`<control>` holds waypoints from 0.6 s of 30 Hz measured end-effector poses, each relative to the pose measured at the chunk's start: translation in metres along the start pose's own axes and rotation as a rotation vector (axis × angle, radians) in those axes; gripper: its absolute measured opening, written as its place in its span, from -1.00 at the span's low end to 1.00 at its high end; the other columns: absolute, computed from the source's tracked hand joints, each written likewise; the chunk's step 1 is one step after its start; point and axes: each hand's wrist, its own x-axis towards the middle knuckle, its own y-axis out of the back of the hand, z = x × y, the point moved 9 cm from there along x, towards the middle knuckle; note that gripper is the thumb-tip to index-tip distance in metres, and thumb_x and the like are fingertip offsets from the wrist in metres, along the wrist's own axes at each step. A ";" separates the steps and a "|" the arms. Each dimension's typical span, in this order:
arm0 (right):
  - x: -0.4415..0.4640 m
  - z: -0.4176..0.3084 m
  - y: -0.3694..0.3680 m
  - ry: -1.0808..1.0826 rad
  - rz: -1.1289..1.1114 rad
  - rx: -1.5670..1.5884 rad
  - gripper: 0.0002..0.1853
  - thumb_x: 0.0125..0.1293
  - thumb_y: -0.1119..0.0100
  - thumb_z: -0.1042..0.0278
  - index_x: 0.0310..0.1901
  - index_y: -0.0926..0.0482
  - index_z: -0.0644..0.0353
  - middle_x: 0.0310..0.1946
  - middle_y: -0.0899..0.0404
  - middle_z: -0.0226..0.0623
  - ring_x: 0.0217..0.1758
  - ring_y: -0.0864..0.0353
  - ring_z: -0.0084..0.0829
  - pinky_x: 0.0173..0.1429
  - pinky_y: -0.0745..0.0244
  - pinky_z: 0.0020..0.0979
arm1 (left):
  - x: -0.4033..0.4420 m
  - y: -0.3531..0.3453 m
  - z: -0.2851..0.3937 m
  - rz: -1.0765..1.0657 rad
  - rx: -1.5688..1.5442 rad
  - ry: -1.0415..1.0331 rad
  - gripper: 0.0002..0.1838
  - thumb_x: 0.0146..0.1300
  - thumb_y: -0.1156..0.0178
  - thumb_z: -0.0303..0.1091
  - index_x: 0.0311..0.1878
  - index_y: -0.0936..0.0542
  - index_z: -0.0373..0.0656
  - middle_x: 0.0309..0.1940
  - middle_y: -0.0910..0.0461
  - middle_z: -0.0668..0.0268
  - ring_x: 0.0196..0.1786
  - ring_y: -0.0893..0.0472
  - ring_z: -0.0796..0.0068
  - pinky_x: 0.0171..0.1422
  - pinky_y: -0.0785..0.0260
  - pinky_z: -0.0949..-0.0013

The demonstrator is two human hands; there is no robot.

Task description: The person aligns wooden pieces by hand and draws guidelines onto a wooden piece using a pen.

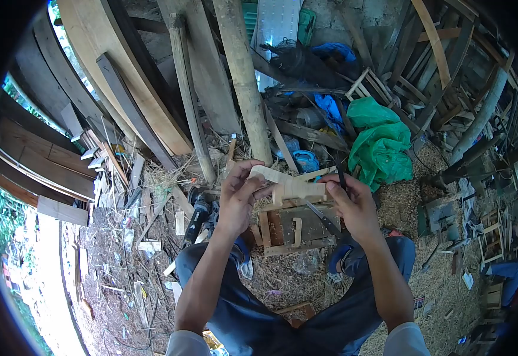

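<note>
Between both hands, above my lap, is a pale, flat cut piece of wood [297,188] with a shaped outline. My left hand [240,196] pinches its left end between thumb and fingers. At the other end, my right hand [354,204] has its fingers closed on the wood. A thin dark tool [340,173] sticks up from between the right fingers; its kind I cannot make out. Below the hands stands a low wooden box [279,228]. A knife with a dark handle [330,225] and a small bracket-shaped wood piece [297,232] appear over its top.
A black power tool [197,221] lies left of the box. Long boards [128,77] and a round post [241,83] lean ahead. A green sack [380,145] lies front right. Shavings and offcuts cover the ground. At the far right, another person's blue-clad leg [505,276] shows.
</note>
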 end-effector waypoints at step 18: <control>-0.001 0.004 0.015 -0.040 0.243 0.050 -0.81 0.22 -0.31 0.35 -0.21 -0.60 0.28 -0.43 -0.55 -0.51 -0.42 -0.37 -0.78 -0.32 -0.25 -0.66 | -0.007 -0.013 -0.032 -0.013 -0.027 0.155 -0.81 0.20 -0.21 -0.53 -0.12 -0.49 -0.25 -0.22 -0.62 0.19 -0.12 -0.64 0.43 -0.02 -0.44 0.43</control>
